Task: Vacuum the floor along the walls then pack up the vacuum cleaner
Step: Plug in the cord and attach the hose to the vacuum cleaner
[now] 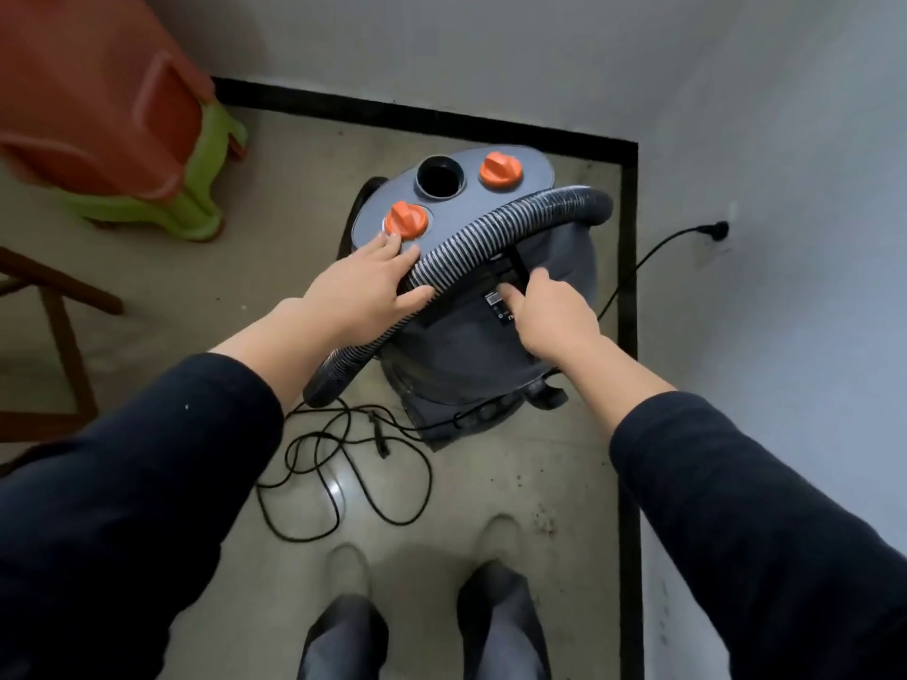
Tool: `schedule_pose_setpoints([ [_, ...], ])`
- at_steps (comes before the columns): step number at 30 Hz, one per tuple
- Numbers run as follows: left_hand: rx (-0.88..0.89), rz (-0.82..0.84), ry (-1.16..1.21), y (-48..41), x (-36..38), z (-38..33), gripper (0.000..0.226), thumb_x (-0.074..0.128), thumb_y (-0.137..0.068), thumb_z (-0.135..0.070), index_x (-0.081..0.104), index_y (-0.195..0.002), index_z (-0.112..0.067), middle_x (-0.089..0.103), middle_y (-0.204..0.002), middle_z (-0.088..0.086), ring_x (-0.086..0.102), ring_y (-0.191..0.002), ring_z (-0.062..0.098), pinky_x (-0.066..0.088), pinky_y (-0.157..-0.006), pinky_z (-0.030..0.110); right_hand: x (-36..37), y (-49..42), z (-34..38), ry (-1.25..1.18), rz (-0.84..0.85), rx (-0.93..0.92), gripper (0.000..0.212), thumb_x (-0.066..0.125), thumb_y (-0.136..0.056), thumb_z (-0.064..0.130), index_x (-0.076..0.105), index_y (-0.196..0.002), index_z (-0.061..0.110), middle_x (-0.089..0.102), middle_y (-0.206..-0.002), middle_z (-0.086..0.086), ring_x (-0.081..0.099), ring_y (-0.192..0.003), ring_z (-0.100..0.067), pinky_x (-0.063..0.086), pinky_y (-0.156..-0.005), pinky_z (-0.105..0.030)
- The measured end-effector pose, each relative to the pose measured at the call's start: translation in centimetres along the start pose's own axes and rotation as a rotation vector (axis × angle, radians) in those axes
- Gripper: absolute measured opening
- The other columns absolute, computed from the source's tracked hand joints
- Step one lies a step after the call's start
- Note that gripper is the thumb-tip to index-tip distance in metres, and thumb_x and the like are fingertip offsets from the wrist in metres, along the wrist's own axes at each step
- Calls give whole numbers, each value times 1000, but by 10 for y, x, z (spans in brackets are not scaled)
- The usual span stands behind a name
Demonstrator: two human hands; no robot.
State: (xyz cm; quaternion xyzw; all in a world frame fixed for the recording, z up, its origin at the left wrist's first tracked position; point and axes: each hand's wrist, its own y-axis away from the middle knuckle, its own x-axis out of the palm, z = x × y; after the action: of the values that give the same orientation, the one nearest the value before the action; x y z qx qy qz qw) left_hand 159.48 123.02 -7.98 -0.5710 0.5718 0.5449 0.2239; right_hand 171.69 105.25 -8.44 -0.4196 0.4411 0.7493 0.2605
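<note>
Hose point(464, 245) beneath left hand point(363, 292), beside right hand point(549, 319)

Corner-bound vacuum, open floor to the left

The grey drum-shaped vacuum cleaner point(466, 336) stands near two white walls point(785, 188), with only narrow floor strips behind and to the right. A ribbed grey hose point(471, 238) arches over its lid, and the right hand point(549, 316) pinches a black strap point(516, 260) beneath it. Black power cord point(343, 463) loops across the floor in front. Stacked orange and green plastic stools point(147, 154) stand well apart on the left.

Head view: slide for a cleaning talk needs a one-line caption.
Left hand presses the ribbed hose across the vacuum cleaner while the right hand pinches its black strap.
</note>
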Motion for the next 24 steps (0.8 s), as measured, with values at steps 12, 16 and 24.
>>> schedule_pose_setpoints([
  [12, 265, -655, 187, 105, 135, 4, 29, 55, -90, -19, 62, -114, -3, 57, -115, 13, 47, -107, 28, 39, -97, 34, 135, 105, -28, -98, -412, -322, 25, 61, -84, 6, 62, -109, 4, 53, -105, -10, 54, -93, -28, 49, -74, -37],
  [16, 177, -299, 158, 118, 256, 38, 28, 52, -87, -23, 63, -108, -9, 59, -109, 6, 53, -98, 25, 51, -75, 34, 235, 96, -36, 40, 143, -207, 41, 45, -95, 13, 46, -136, 12, 42, -136, -5, 41, -123, -25, 37, -96, -33],
  [24, -221, 115, 84, 16, 458, 112, 60, 56, -93, -28, 36, -146, -8, 43, -144, 10, 37, -131, 28, 34, -104, 35, 411, -5, -76, 156, 192, -304, 62, 46, -97, 10, 18, -153, 16, 18, -156, -2, 38, -131, -27, 39, -102, -34],
])
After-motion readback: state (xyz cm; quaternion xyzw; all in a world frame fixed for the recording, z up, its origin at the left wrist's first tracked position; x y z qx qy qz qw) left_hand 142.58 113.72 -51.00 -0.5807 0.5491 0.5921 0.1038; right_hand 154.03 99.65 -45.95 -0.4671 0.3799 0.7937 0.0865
